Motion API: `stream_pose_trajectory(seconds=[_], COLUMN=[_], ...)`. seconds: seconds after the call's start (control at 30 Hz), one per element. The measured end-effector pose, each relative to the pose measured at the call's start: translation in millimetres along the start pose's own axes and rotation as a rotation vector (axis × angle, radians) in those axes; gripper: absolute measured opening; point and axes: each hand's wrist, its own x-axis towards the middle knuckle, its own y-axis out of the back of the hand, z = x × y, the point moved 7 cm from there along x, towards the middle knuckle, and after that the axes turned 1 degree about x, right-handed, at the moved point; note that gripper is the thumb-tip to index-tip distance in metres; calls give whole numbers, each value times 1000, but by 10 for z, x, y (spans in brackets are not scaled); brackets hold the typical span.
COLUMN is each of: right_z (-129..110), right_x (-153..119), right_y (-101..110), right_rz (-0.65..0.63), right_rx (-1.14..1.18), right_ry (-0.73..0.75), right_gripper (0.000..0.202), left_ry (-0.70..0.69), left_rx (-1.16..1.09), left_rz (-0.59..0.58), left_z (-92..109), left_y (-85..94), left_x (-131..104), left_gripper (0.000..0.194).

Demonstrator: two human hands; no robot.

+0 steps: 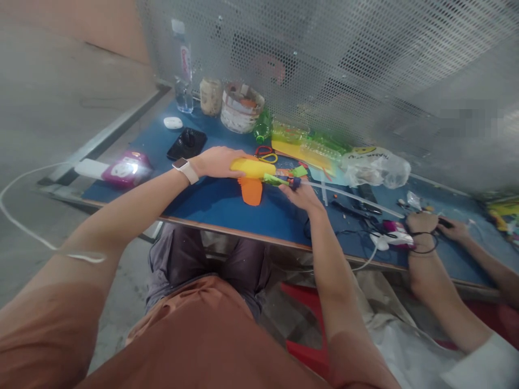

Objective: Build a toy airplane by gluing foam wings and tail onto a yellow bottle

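Observation:
My left hand point(219, 162), with a watch on its wrist, grips a yellow rounded body point(253, 168) from its left end. A ribbed orange piece point(251, 192) juts out below this body toward me. My right hand point(300, 195) is closed around a green and dark blue tool that looks like a glue gun point(295, 184). Its green front end lies against or close to the yellow body; I cannot tell whether they touch. A long whitish stick point(352, 193) runs from its back to the right. Behind my hands lie scissors point(267, 155) with red and yellow handles.
Toward the back stand a water bottle point(184, 67), a jar point(211, 97), a wrapped tub point(242, 108) and a green bottle point(263, 125). A phone point(187, 143) and a purple-and-white device point(127, 168) lie left. A plastic bag point(377, 166) and a co-worker's hands point(422, 222) are right.

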Motion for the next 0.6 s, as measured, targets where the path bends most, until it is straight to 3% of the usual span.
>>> stream_pose_trajectory(seconds=[0.3,0.6], right_z=[34,50], right_x=[13,11], right_y=[-39,-19], right_rz=[40,29], right_rx=[3,-21], right_ry=[27,2], right_gripper=[72,53], left_ry=[17,-5], left_rx=[6,-16], left_rz=[-20,-7], left_z=[-1,-1], left_y=[4,-1], left_x=[-1,-9], left_gripper=[86,83])
